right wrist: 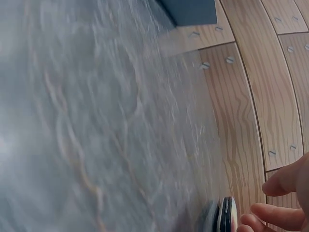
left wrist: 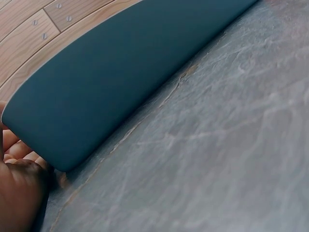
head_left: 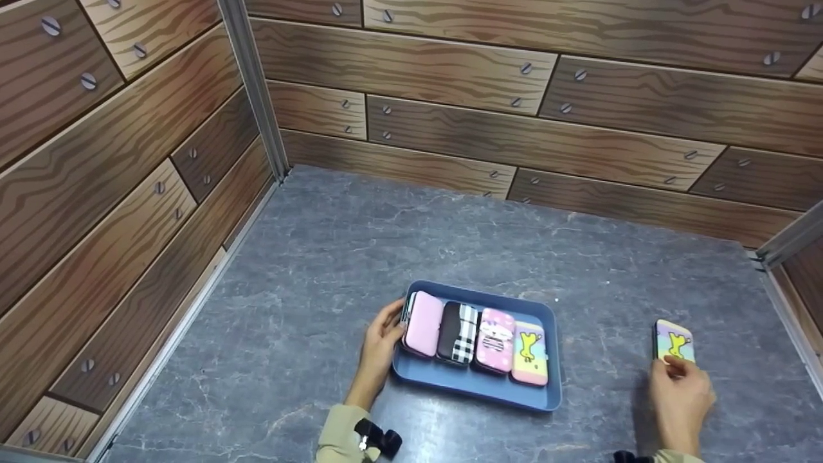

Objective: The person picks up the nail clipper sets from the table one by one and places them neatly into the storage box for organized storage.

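A blue tray [head_left: 476, 387] holds a row of small flat rectangular cases: a plain pink case [head_left: 424, 325], a black case with a checked panel [head_left: 458, 333], a pink cartoon case [head_left: 494, 339] and a pastel case with a yellow figure [head_left: 530, 354]. At the tray's left end, my left hand [head_left: 379, 344] grips the wall. Off to the right lies a second pastel case [head_left: 675, 341] with a similar yellow figure. My right hand [head_left: 683, 389] is at its near end, fingertips on or just over it; in the right wrist view the thumb stands apart from the case.
The grey marbled tabletop [head_left: 308, 257] spreads around the tray. Wood-patterned panels [head_left: 411, 116] wall off the back and left, with a metal post [head_left: 254, 90] in the corner. Another metal post [head_left: 797, 235] stands at the right edge.
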The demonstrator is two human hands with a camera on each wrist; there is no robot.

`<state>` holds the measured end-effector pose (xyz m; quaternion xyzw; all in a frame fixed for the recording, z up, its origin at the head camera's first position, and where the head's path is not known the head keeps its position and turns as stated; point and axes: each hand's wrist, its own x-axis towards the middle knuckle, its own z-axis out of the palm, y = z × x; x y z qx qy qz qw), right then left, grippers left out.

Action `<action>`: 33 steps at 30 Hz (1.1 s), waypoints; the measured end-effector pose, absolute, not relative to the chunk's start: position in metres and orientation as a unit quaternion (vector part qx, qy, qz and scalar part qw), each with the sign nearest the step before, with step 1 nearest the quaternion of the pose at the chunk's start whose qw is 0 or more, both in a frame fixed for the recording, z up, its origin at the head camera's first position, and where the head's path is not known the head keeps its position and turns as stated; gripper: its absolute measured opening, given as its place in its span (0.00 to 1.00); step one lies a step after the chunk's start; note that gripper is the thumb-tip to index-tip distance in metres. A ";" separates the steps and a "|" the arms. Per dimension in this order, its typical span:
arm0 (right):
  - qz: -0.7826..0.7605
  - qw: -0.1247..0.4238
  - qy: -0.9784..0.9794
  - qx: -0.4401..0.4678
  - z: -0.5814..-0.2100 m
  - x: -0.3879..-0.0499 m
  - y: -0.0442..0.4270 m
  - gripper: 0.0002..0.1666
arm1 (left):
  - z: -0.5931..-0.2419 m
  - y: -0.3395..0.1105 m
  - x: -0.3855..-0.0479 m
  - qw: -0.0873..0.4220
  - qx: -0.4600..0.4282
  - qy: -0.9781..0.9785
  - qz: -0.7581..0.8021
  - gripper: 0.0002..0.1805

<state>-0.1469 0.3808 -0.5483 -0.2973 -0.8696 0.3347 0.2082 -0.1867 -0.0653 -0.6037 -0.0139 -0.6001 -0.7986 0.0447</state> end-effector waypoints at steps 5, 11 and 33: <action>0.336 0.197 -0.870 -0.303 -0.548 -0.149 0.388 0.22 | -0.604 -0.067 -0.186 0.045 -0.015 -0.603 -0.796 0.24; 0.333 0.188 -0.875 -0.298 -0.546 -0.152 0.400 0.25 | -0.602 -0.067 -0.187 0.047 -0.018 -0.599 -0.799 0.24; 0.315 0.100 -0.874 -0.357 -0.546 -0.168 0.423 0.30 | -0.604 -0.067 -0.188 0.040 -0.020 -0.597 -0.801 0.24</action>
